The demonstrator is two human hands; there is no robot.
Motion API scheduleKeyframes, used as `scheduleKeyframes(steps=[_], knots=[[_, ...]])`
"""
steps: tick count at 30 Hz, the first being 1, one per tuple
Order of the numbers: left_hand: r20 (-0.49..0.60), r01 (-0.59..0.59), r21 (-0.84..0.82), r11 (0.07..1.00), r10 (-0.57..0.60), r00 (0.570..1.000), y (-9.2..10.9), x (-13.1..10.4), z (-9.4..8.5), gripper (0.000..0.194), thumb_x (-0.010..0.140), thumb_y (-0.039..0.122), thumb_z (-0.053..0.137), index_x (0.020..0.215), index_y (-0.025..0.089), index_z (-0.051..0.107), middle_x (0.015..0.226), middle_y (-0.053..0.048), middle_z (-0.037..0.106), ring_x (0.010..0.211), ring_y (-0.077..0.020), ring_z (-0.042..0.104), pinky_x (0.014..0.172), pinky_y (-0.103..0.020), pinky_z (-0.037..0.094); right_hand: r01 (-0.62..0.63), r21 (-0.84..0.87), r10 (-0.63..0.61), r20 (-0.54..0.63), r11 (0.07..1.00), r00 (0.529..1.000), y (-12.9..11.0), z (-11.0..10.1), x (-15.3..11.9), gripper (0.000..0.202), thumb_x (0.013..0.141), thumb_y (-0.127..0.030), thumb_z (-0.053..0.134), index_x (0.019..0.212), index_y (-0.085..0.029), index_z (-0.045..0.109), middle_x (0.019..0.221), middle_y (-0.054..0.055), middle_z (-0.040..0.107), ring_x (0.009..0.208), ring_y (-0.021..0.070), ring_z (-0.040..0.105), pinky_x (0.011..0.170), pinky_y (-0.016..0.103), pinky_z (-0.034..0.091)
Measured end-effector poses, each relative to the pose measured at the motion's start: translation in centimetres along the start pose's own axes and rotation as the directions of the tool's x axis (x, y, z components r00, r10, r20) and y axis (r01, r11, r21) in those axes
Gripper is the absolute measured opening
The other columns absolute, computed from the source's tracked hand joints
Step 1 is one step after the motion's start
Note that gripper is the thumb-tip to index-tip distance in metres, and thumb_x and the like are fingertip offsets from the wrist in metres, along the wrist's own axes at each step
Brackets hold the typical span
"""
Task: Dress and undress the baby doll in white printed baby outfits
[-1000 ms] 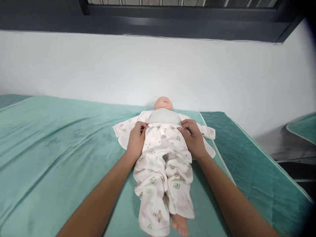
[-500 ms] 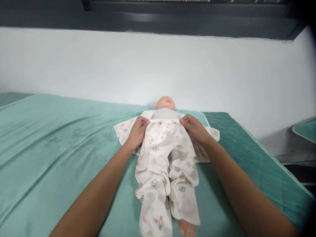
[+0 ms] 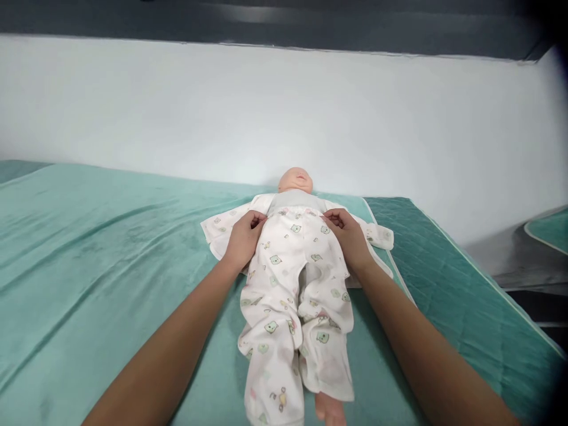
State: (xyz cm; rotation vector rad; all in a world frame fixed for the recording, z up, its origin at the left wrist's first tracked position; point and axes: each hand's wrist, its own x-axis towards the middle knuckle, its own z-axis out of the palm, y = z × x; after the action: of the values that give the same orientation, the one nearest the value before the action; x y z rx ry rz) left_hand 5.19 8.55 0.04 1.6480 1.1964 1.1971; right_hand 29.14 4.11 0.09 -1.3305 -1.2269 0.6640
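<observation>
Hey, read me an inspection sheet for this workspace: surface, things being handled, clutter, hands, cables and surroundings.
Surface: wrinkled light green cover; darker quilted mat at right.
Things: doll on its back; patterned trousers on its legs; patterned top spread open to both sides.
Clutter: nothing seen.
Hands: left hand and right hand pinch opposite sides of the waistband.
Cables: nothing seen.
Surroundings: white wall behind; dark frame above.

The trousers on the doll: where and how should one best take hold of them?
Probably by the waistband of the trousers, pinched at both ends, coming from the foot side. It runs nearly straight across the doll, and the left hand and right hand are at its two ends; the trouser legs are wrinkled.
</observation>
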Motion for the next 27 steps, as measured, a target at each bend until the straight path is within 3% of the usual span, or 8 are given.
scheduleKeyframes(steps=[4, 7, 11, 17, 27], knots=[[0.124, 0.114, -0.049, 0.992, -0.107, 0.987, 0.1, -0.4, -1.2, 0.02, 0.081, 0.038, 0.06, 0.089, 0.02, 0.066, 0.086, -0.002, 0.068, 0.082, -0.0179, 0.059, 0.072, -0.027, 0.044, -0.051, 0.001, 0.051, 0.006, 0.999, 0.999, 0.9, -0.7, 0.1, 0.026, 0.077, -0.044, 0.069, 0.091, -0.023, 0.064, 0.088, 0.002, 0.065, 0.08, 0.0172, 0.057, 0.073, 0.031, 0.045], [0.28, 0.234, -0.106, 0.966, -0.197, 0.94, 0.3, -0.5, -2.4, 0.014, 0.076, 0.032, 0.062, 0.082, 0.02, 0.064, 0.077, 0.001, 0.064, 0.069, -0.0139, 0.055, 0.062, -0.024, 0.041, -0.093, -0.04, 0.094, 0.048, 0.995, 0.994, 0.9, -1.9, -0.5, 0.029, 0.075, -0.045, 0.071, 0.092, -0.023, 0.063, 0.083, 0.001, 0.064, 0.075, 0.0161, 0.055, 0.065, 0.029, 0.043], [0.423, 0.312, -0.124, 0.942, -0.235, 0.875, 1.0, -0.6, -3.8, 0.01, 0.069, 0.022, 0.066, 0.079, 0.019, 0.066, 0.072, 0.002, 0.062, 0.062, -0.0111, 0.052, 0.058, -0.023, 0.04, -0.196, -0.064, 0.206, 0.233, 0.978, 0.95, 0.2, -3.7, -1.9, 0.028, 0.08, -0.05, 0.067, 0.08, -0.023, 0.059, 0.066, -0.004, 0.054, 0.058, 0.0114, 0.044, 0.053, 0.025, 0.033], [0.59, 0.449, -0.165, 0.878, -0.277, 0.758, 1.4, -0.5, -4.5, 0.017, 0.065, 0.019, 0.071, 0.082, 0.019, 0.069, 0.079, -0.003, 0.069, 0.074, -0.0168, 0.063, 0.073, -0.032, 0.052, -0.307, 0.061, 0.252, 0.432, 0.95, 0.866, 0.1, -4.5, -2.6, 0.033, 0.077, -0.053, 0.071, 0.076, -0.023, 0.059, 0.071, -0.002, 0.058, 0.061, 0.0118, 0.047, 0.057, 0.026, 0.037], [0.537, 0.454, -0.223, 0.863, -0.28, 0.796, 1.4, -1.0, -4.2, 0.039, 0.063, 0.02, 0.075, 0.101, 0.02, 0.067, 0.084, -0.005, 0.069, 0.076, -0.0188, 0.065, 0.07, -0.032, 0.055, -0.416, 0.199, 0.279, 0.486, 0.887, 0.828, 0.8, -4.2, -2.4, 0.036, 0.073, -0.054, 0.076, 0.081, -0.021, 0.062, 0.072, -0.002, 0.057, 0.062, 0.0103, 0.048, 0.058, 0.025, 0.042]])
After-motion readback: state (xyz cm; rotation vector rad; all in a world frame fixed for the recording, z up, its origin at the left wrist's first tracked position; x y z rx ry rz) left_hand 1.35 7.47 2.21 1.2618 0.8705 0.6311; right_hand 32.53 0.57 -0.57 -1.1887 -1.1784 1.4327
